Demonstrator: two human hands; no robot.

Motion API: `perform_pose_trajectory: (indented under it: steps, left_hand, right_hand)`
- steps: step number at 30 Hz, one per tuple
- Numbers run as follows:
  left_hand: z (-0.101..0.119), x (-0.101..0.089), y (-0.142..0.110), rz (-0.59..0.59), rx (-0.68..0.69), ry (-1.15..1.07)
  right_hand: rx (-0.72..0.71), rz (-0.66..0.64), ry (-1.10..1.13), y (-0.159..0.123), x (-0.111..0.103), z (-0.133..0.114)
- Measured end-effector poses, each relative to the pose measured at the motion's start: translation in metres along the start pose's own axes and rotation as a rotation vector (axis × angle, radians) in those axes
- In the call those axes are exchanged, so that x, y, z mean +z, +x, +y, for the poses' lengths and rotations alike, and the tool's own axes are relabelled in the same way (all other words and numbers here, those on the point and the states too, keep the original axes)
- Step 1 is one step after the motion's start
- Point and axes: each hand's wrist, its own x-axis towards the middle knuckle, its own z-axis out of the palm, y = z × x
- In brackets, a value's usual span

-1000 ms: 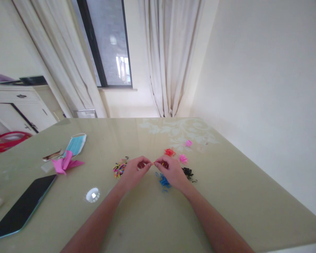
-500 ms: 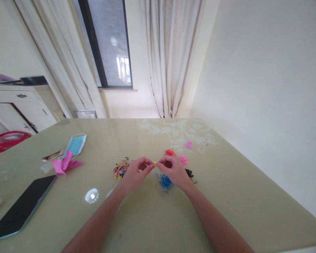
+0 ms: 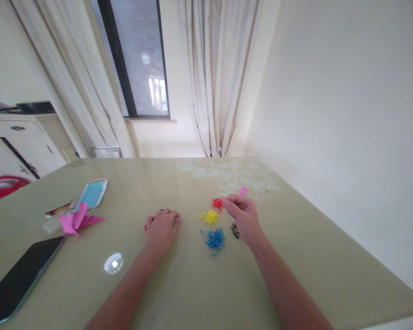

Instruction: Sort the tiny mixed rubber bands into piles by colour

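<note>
Small bands, apparently elastic, lie on the bench (image 3: 313, 261) in heaps of separate colours. Yellow bands (image 3: 209, 217) sit centrally, red bands (image 3: 217, 203) just to their far side, blue bands (image 3: 215, 239) on the near side, black bands (image 3: 234, 231) right of the blue, and pink bands (image 3: 243, 190) farther off, beyond your right hand (image 3: 245, 219). These groups I judge established. Outstanding, in my judgement, is the stock beneath your left hand (image 3: 163, 230): bits of pink and black show at its edges, but its quantity cannot be told under cover.

Your left fingers bend down over that stock, fairly close together; whether they grip a band cannot be told. Your right thumb and forefinger meet at the tips, just right of the red bands; anything pinched there is too small to confirm.

Your right hand blocks part of the view around the black bands. At the left, well apart from the heaps, lie a folded pink paper (image 3: 77, 222), a face mask (image 3: 93, 194), a narrow brown strip (image 3: 58, 209) and a dark-screened device (image 3: 24, 279); none obstructs your hands.
</note>
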Motion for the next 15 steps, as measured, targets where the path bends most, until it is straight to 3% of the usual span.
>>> perform_pose_trajectory:
  steps: [4, 9, 12, 15]
  left_hand:
    - [0.002, -0.003, 0.002, -0.020, 0.011, -0.004]
    - [0.001, -0.002, 0.004, 0.034, 0.032, -0.062]
    - [0.001, 0.001, 0.006, 0.059, 0.037, -0.210]
    - [0.002, 0.002, 0.008, 0.058, 0.028, -0.419]
  right_hand:
    - [-0.006, 0.028, -0.081, 0.006, -0.006, 0.005]
    - [0.002, 0.064, -0.528, 0.026, -0.020, 0.025]
    - [-0.003, 0.085, -0.764, 0.038, -0.021, 0.039]
    - [-0.004, 0.115, -0.832, 0.045, -0.018, 0.044]
